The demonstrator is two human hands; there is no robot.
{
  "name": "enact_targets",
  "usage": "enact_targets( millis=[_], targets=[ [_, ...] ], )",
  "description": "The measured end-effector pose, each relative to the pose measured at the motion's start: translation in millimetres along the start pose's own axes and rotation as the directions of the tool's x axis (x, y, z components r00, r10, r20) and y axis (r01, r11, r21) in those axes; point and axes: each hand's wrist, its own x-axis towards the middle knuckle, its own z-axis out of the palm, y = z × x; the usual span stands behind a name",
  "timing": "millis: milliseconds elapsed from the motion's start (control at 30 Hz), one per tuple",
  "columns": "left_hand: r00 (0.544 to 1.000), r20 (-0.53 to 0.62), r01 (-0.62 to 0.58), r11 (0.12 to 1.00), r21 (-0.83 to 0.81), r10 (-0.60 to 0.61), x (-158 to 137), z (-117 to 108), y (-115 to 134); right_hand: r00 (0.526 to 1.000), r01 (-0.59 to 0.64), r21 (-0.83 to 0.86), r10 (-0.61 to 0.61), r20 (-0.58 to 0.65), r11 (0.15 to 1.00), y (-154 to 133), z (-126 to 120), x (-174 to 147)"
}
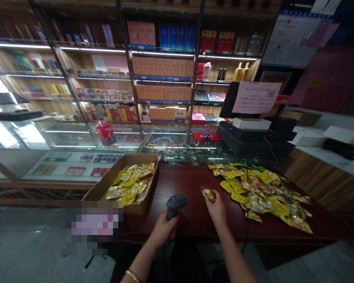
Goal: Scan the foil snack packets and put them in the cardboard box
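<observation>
My left hand (164, 227) is closed around the handle of a black barcode scanner (176, 202), whose head shows a small blue light. In my right hand (216, 208) is a small gold snack packet (207, 193), pinched upright above the table. A cardboard box (146, 207) with more gold and yellow packets (132, 181) in it sits to the left of the scanner. Right of my right hand, a loose heap of similar packets (259, 192) spreads over the dark red table (179, 177). The print on the packets is too small to read.
Behind the table stands a glass display counter (129, 137) with a red-labelled bottle (104, 131) on it. A monitor (228, 98) and a black cash drawer (242, 141) stand at the back right. A cable hangs over the heap. Stocked shelves line the wall.
</observation>
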Motion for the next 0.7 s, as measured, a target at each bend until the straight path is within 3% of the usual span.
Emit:
enact_targets(
  millis=[133,400,700],
  targets=[
    [1.000,0.030,0.009,1.000,-0.004,-0.008,2.4,-1.8,-4.7,0.997,0.067,0.083,-0.064,-0.036,0.994,0.1,9.3,-3.9],
    [0.995,0.097,-0.015,0.999,-0.046,0.019,-2.0,-11.7,-8.5,0.992,0.121,0.099,-0.124,0.026,0.988,3.2,6.2,-6.9],
    [0.994,0.109,-0.024,0.998,-0.064,0.031,-2.4,-13.0,-6.7,0.994,0.097,0.124,-0.103,0.042,0.988,-1.1,5.6,-8.8]
  ],
)
